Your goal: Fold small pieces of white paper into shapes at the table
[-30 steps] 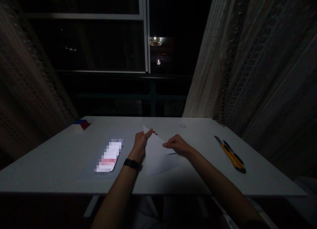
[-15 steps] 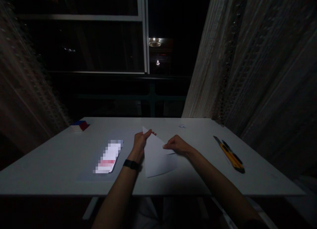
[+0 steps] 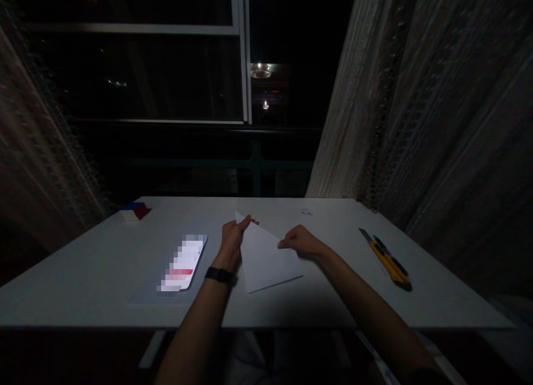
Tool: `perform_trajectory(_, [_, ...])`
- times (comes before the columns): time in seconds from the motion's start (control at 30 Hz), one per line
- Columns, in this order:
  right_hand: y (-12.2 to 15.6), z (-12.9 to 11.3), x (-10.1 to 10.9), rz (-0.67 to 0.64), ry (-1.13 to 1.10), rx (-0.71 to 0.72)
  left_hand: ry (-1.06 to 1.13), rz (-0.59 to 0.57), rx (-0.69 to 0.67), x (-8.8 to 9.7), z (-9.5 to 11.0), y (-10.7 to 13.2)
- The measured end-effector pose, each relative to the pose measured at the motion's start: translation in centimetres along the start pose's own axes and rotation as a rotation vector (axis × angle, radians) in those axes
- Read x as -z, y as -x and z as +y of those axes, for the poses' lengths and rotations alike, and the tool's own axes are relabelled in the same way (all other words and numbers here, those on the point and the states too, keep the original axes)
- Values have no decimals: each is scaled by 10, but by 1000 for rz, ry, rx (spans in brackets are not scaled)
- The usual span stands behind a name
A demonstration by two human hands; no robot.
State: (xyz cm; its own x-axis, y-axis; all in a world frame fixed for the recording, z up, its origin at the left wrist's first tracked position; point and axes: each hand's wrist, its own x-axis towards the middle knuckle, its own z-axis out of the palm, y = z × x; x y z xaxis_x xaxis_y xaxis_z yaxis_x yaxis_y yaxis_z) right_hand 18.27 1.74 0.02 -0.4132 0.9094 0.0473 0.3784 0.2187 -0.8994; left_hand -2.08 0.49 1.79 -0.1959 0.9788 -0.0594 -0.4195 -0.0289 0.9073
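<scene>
A white sheet of paper (image 3: 268, 260), its upper edge slanting down to the right, is held between my two hands over the middle of the table. My left hand (image 3: 234, 238) grips it near the pointed upper left corner, thumb on top and fingers behind. At the slanting right edge, my right hand (image 3: 300, 242) pinches the paper between thumb and fingers. The fingertips behind the paper are partly hidden. A dark band is on my left wrist.
On the white table (image 3: 104, 296), a lit phone (image 3: 183, 263) lies left of my hands. Right are a yellow box cutter (image 3: 387, 263) and a dark pen-like object (image 3: 391, 256). A coloured cube (image 3: 134, 211) sits far left; small paper scraps (image 3: 307, 212) lie at the back.
The paper has shifted slightly left and its lower right corner now shows as a straight edge. My left hand moved a little left, my right hand slightly right along the edge.
</scene>
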Motion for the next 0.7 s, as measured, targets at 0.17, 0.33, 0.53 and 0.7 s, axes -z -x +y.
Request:
perform_trajectory(0.17, [0,0,3,-42,-67,66,-2,28,-19,3,2,0])
perform_trajectory(0.33, [0,1,3,-52,-7,59,-15,15,-30,5,3,-1])
perform_trajectory(0.53, [3,-2,6,-80,-39,36,-7,24,-42,9,2,-4])
perform_trajectory(0.7, [2,-3,7,-79,-149,56,-35,11,-69,7,-4,-5])
